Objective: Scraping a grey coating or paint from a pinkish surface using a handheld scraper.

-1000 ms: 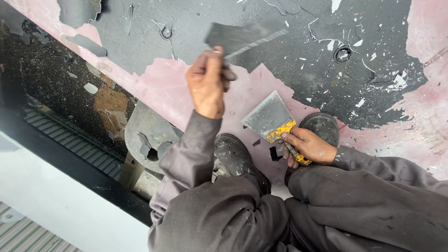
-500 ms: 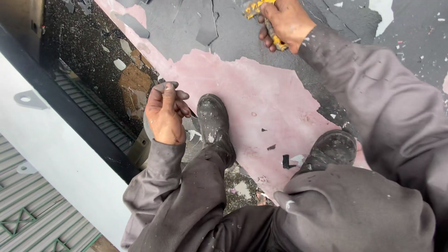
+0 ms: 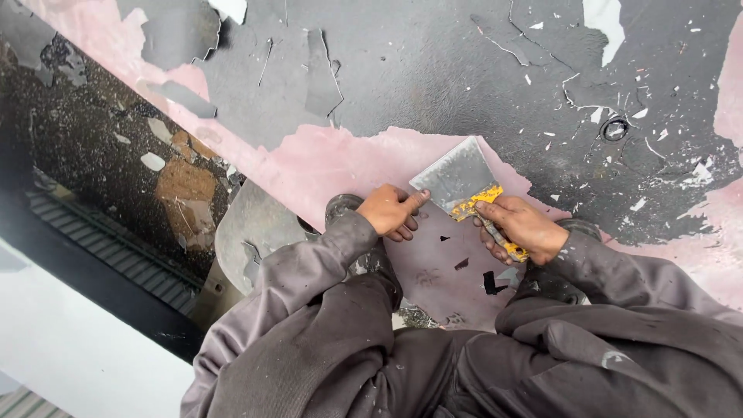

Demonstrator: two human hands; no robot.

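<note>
Your right hand (image 3: 520, 224) clamped on the scraper (image 3: 464, 190) handle, blade pointing up-left toward the grey paint (image 3: 433, 70) edge, your left hand (image 3: 391, 210) curled, fingertips touching blade's corner, over pink floor (image 3: 325, 166).

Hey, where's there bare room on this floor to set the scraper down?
Free: the pink patch left of the scraper, bordered by grey paint above. Crowded: between the left hand and right hand, where shoes and paint flakes sit.
</note>
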